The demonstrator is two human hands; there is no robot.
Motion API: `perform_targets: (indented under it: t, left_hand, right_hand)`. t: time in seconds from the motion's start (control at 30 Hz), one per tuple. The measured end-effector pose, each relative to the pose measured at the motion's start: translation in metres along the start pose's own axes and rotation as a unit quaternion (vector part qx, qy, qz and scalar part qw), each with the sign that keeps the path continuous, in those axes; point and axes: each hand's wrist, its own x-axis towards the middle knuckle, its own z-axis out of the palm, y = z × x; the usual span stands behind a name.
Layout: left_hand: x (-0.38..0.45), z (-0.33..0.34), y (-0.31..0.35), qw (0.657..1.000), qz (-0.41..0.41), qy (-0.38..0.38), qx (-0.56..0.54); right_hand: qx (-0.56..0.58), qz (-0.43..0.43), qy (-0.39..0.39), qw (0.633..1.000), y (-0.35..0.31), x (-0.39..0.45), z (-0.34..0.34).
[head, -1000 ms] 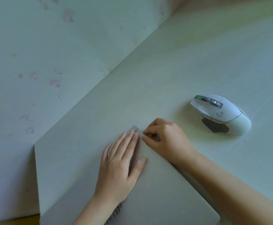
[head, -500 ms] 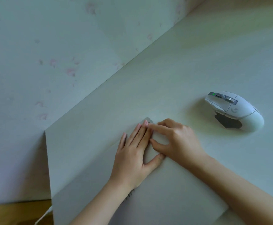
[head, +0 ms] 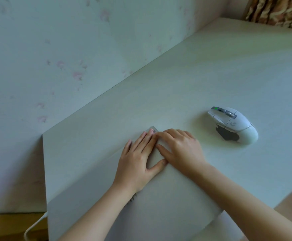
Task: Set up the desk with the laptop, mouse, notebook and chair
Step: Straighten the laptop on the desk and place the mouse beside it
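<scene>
A closed silver-grey laptop lies at an angle on the white desk, its far corner pointing toward the wall. My left hand lies flat on the lid near that corner, fingers straight and together. My right hand rests beside it over the lid's right edge, its thumb on the lid and its index finger touching my left fingertips. I cannot tell whether its fingers hook under the edge. A white mouse with a green light sits on the desk to the right of my hands, apart from them.
The desk's back edge meets a pale flowered wall. A white cable hangs past the desk's left end above a wooden floor. A patterned curtain shows at the top right.
My right hand has gone from pinching at the laptop's far corner to lying over it. My left hand slid up toward the corner until the fingertips met. The mouse has not moved.
</scene>
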Motion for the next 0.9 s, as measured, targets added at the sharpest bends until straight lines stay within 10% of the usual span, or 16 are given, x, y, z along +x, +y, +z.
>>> perform_targets:
  t: [0.27,0.5,0.9]
  left_hand:
    - [-0.002,0.001,0.003,0.999,-0.016,0.034,0.023]
    - [-0.01,0.023,0.042,0.993,-0.111,0.035,-0.021]
    - [-0.011,0.017,0.043,0.99,-0.109,0.014,-0.088]
  right_hand:
    - [-0.143,-0.098,0.037,0.984,0.024,-0.005,-0.029]
    - [-0.254,0.004,0.021,0.967,0.088,-0.018,-0.079]
    - [-0.038,0.14,-0.008,0.989,0.062,-0.03,-0.076]
